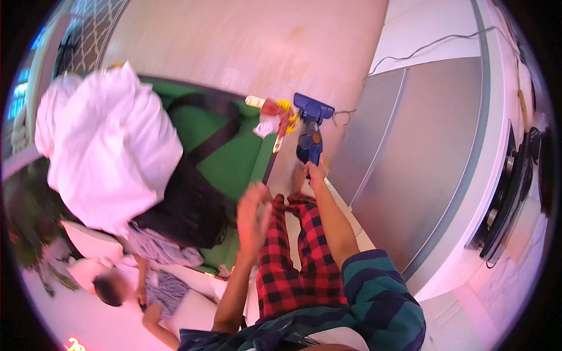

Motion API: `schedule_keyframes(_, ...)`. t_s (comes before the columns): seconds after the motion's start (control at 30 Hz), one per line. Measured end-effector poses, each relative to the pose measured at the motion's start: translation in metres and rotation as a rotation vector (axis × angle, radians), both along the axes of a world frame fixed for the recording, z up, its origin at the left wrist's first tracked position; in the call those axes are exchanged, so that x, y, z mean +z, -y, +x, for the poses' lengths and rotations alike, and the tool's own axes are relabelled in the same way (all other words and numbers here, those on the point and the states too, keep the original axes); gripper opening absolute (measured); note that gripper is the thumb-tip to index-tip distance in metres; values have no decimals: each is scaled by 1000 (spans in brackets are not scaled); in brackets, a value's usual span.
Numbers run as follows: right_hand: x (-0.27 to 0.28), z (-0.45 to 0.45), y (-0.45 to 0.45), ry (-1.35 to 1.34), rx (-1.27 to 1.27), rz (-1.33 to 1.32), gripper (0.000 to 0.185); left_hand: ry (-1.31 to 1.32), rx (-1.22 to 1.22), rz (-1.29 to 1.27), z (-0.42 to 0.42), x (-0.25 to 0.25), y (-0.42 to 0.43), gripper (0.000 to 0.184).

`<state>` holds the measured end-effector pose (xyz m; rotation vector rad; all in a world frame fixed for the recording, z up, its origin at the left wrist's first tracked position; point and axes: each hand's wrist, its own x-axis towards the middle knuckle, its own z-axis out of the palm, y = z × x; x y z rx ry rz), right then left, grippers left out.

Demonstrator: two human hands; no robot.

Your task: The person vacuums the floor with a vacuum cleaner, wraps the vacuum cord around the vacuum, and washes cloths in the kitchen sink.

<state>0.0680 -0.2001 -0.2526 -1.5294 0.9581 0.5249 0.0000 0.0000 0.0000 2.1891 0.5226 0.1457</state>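
My right hand (316, 171) is closed round the handle of a blue handheld vacuum cleaner (309, 143). The vacuum's wide floor head (314, 109) rests on the pale floor ahead of my feet. My left hand (252, 219) is raised beside my leg, its fingers stretched out and slightly blurred, with nothing visible in it. Close by it is the edge of a green-topped table (231, 157). A black bag (190, 202) with a wide strap lies on that table, next to a large white cloth bundle (114, 146).
A bundle of yellow cord (287, 114) hangs at the table's corner. Grey cabinet fronts (421, 158) line the right side, and a thin dark cable (427, 45) runs above them. Another person (167, 289) reclines on a pale sofa at lower left.
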Motion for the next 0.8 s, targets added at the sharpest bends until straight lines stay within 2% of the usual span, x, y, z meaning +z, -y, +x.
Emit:
schedule_keyframes(0.03, 10, 4, 7, -10, -18, -46, 76, -2, -35, -22, 2, 2, -3, 47)
schedule_keyframes(0.07, 20, 10, 11, -9, -37, -88, 77, 37, 138, -119, 19, -3, -17, 49)
schedule_keyframes(0.1, -3, 90, -58, -42, -27, 80, 77, 33, 276, 15, 111, 4, -52, 54)
schedule_keyframes(0.17, 4, 143, -15, -14, -13, -48, 77, 64, 401, 20, 171, -36, -62, 66)
schedule_keyframes(0.2, 0, 167, -2, -51, -44, -74, 77, -15, 509, 169, 190, -69, -77, 74)
schedule_keyframes(0.23, -53, 177, 2, -29, -7, -254, 76, -104, 615, 336, 212, -89, -90, 81)
schedule_keyframes(0.27, -74, 203, 10, -7, 43, -368, 75, -246, 721, 332, 238, -82, -84, 96)
schedule_keyframes(0.33, -62, 243, 18, -83, 25, -374, 74, -527, 729, 531, 254, -77, -76, 98)
schedule_keyframes(0.4, 4, 305, 21, -208, -154, -174, 73, -664, 698, 727, 263, -79, -72, 94)
schedule_keyframes(0.43, 4, 317, 24, -222, -135, -197, 73, -646, 686, 733, 256, -90, -71, 91)
schedule_keyframes(0.5, 18, 359, 33, -265, -73, -237, 72, -657, 684, 684, 266, -80, -69, 86)
schedule_keyframes(0.53, 14, 372, 38, -278, -49, -220, 73, -675, 684, 625, 265, -80, -69, 83)
schedule_keyframes(0.7, -11, 453, 64, -187, 128, -281, 78, -635, 665, 681, 268, -87, -70, 74)
schedule_keyframes(0.77, 14, 496, 62, -212, 154, -252, 82, -679, 625, 643, 274, -83, -68, 74)
schedule_keyframes(0.8, 8, 522, 61, -175, 167, -267, 82, -719, 631, 607, 275, -83, -69, 76)
